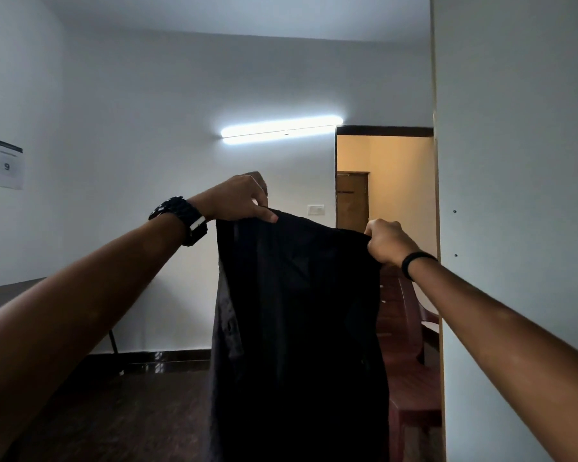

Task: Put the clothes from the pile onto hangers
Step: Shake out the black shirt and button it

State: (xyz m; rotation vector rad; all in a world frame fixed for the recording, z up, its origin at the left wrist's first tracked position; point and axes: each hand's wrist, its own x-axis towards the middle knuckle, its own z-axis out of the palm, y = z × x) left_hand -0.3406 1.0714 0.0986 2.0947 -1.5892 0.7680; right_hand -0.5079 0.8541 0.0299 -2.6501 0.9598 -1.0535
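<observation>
Dark garment hangs below both raised hands, its lower part cut off by the frame and its folds lost in shadow. Left hand fingers pinch one top corner; right hand grips the other.

Left hand and right hand pinch a black garment aloft

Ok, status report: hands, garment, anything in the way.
Left hand and right hand each grip the top edge of the black garment, held up. No hanger in view. Nothing blocking it.
</observation>
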